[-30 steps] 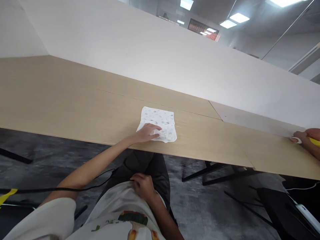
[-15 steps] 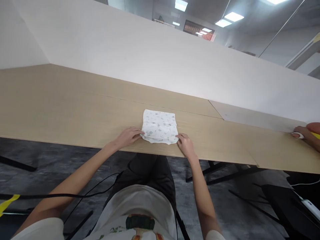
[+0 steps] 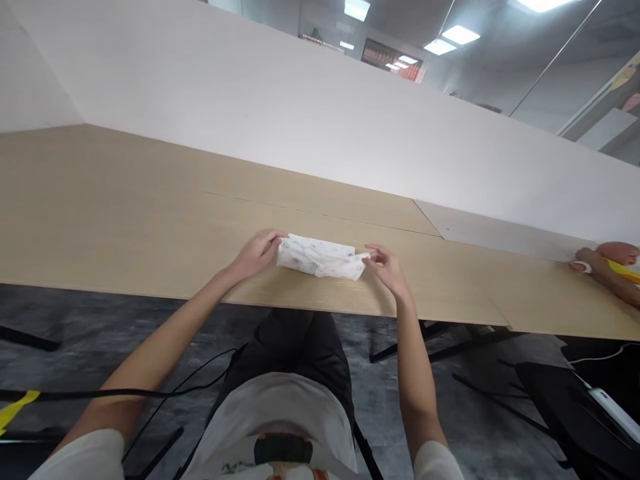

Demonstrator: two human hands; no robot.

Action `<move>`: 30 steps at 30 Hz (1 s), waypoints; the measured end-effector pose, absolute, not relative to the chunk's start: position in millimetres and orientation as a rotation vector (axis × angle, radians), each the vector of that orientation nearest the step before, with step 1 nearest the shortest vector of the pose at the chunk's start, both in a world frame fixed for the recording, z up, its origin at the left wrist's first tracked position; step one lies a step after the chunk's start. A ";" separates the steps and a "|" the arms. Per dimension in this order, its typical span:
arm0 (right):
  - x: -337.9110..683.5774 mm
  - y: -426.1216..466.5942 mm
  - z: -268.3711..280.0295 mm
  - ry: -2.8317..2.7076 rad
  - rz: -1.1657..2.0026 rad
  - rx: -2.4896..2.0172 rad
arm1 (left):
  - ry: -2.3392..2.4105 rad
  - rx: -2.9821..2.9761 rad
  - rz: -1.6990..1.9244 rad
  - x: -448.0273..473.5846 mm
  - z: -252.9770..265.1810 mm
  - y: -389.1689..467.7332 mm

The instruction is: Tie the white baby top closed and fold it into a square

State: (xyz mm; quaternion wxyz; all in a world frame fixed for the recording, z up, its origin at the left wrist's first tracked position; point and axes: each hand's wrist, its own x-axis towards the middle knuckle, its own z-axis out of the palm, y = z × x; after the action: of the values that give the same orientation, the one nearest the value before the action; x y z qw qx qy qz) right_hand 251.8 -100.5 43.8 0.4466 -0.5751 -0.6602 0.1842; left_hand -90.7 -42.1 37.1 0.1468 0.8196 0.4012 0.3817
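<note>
A white cloth [image 3: 323, 259] with a small dark print hangs partly folded over itself, just above the wooden table [image 3: 150, 227]. My left hand [image 3: 259, 255] pinches its left corner between thumb and fingers. At the other end, my right hand [image 3: 387, 267] pinches the right corner, its fingers bent. Between the two hands the near edge is lifted and turned toward the far edge, covering most of the printed upper face.
A white partition [image 3: 250, 100] runs along the table's back. On the far right, another person's hand [image 3: 587, 259] rests by a doll-like figure [image 3: 619, 253] in yellow. A black chair [image 3: 560, 407] stands at lower right; a black cable [image 3: 150, 392] crosses my left arm.
Both hands have raised the cloth's near edge and carried it away from me over the far part. The flat, roughly square cloth is now a narrow folded strip.
</note>
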 end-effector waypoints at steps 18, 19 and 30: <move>245.5 6.0 -28.7 -1.432 0.262 -1.950 | 1.194 2.109 1.094 -50.0 -29.0 71.9; 247.5 6.6 -29.2 -1.430 0.255 -1.939 | 1.180 2.098 1.094 -50.0 -28.8 71.5; 252.3 7.6 -28.0 -1.399 0.191 -1.877 | 1.254 2.252 1.033 -49.2 -29.7 68.6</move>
State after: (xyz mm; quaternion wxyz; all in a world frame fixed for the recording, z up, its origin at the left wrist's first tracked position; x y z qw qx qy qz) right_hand 252.3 7.6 -28.0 0.3862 -0.7371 -0.5495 0.0748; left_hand -49.2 68.6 -29.7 0.1813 0.7976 0.4440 0.3657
